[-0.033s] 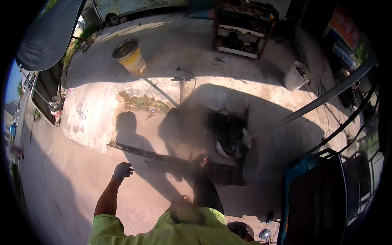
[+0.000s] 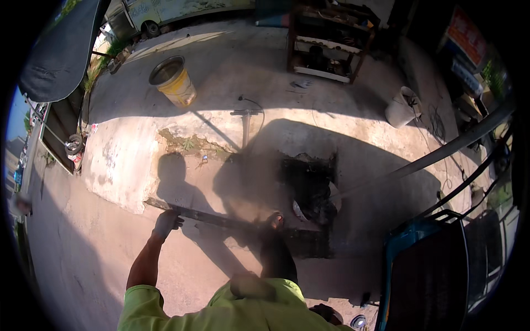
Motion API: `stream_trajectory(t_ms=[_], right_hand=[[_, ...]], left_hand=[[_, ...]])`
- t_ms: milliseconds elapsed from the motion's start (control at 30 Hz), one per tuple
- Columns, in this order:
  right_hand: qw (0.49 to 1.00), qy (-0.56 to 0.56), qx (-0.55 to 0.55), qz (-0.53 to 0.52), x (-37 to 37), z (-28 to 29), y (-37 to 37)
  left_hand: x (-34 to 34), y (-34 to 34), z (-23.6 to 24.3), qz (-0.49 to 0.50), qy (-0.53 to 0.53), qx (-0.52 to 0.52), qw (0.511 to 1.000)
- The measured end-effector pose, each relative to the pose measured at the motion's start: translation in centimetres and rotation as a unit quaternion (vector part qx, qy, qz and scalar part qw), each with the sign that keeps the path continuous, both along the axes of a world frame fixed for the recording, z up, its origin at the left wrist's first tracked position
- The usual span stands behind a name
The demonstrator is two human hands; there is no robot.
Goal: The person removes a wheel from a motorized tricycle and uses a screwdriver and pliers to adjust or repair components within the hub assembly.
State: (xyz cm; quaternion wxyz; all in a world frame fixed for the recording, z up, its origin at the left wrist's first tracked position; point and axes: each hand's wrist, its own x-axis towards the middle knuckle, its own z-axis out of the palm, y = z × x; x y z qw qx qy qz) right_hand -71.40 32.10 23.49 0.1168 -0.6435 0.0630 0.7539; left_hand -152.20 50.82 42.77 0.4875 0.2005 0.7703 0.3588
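Left hand loosely half-curled, seemingly empty, above concrete ground; right hand's state I cannot tell

Toward the far left corner of the concrete, itself patterned in sunlit cream and grey shadow, a bucket shows yellow with whitish patches; toward the right edge, a pail is off-white. The long strip is blackish brown, the shirt lime green.
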Motion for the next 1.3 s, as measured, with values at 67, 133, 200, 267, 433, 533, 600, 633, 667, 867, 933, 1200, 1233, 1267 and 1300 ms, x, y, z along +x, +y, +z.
stream_trajectory(t_ms=[67,133,200,267,433,533,600,633,667,867,933,1200,1233,1267,1300], right_hand=[[0.999,0.022,-0.008,-0.045,-3.1,-3.1,8.3],[0.999,0.009,0.028,-0.026,-5.3,-4.9,17.3],[0.995,0.004,0.104,-0.001,-9.8,-1.4,25.9],[0.983,0.006,0.181,-0.013,-13.3,4.6,34.0],[0.910,-0.085,0.398,0.072,-17.7,5.8,48.9],[0.865,-0.115,0.489,-0.004,-21.9,4.9,56.7],[0.898,-0.064,0.410,-0.148,-26.5,8.6,63.7],[0.913,-0.023,0.336,-0.229,-28.0,10.1,67.5],[0.847,0.225,0.388,-0.286,-28.2,5.4,69.7],[0.873,0.044,0.474,-0.108,-38.9,10.5,89.1],[0.870,0.108,0.461,-0.136,-41.4,13.5,95.5],[0.748,0.031,0.661,0.047,-42.3,12.5,115.6],[0.749,0.035,0.659,0.054,-42.2,10.8,117.7],[0.764,0.063,0.641,0.041,-42.1,8.5,119.8],[0.777,0.092,0.622,0.027,-42.1,6.2,122.1]], left_hand=[[-2.5,6.3,-3.7,0.011,-0.062,0.002,0.998],[-1.2,7.8,-7.3,0.022,-0.095,-0.077,0.992],[-1.4,8.7,-8.7,-0.091,-0.076,-0.240,0.963],[-0.7,8.5,-9.5,-0.140,-0.093,-0.326,0.930],[0.1,12.6,-8.3,-0.115,-0.170,-0.408,0.889],[-2.5,18.1,-9.7,-0.103,-0.195,-0.377,0.900],[-3.2,23.9,-9.8,-0.112,-0.189,-0.346,0.912],[-3.2,26.4,-10.3,-0.072,-0.189,-0.360,0.911],[-4.7,30.0,-11.4,-0.089,-0.203,-0.352,0.909],[-11.1,52.5,-9.6,-0.163,-0.216,-0.242,0.932],[-11.3,60.9,-8.6,-0.162,-0.210,-0.232,0.936],[-7.0,78.5,-8.9,-0.185,-0.200,-0.197,0.942],[-6.5,79.2,-9.5,-0.186,-0.209,-0.200,0.939],[-6.0,79.9,-10.3,-0.188,-0.218,-0.204,0.936],[-5.8,80.6,-11.3,-0.185,-0.247,-0.190,0.932]])
